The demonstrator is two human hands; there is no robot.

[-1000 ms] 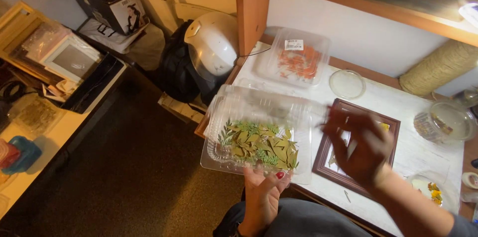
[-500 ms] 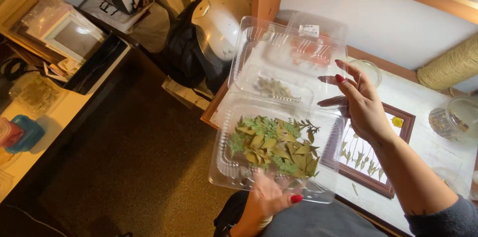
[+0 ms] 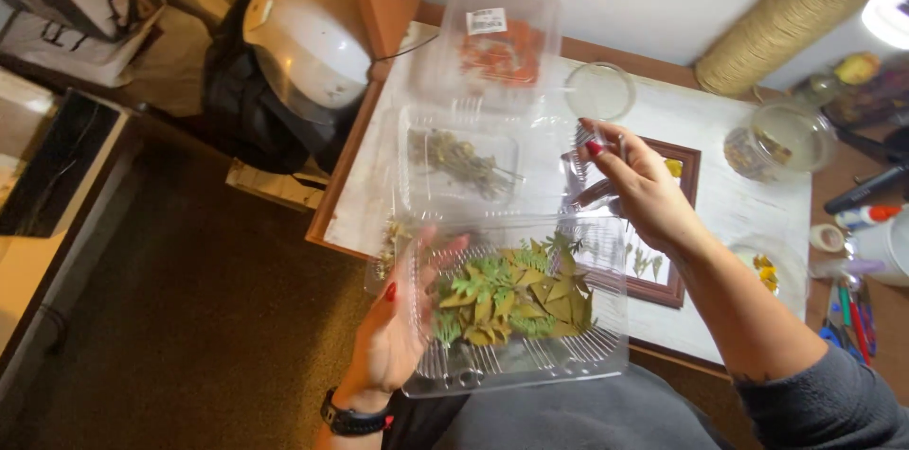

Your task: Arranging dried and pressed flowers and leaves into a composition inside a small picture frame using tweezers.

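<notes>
The clear plastic box (image 3: 516,317) of dried leaves (image 3: 511,297), low middle, rests in the left hand (image 3: 398,336), fingers spread underneath; right hand (image 3: 644,190) fingers pinch its lid. Best keep it level.

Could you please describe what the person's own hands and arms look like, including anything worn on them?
Both are bare hands with red-painted fingernails. The left hand has a black wristband or watch around the wrist. The right hand leads to a bare forearm, with a grey sleeve pushed up near the elbow. No rings can be made out.
</notes>
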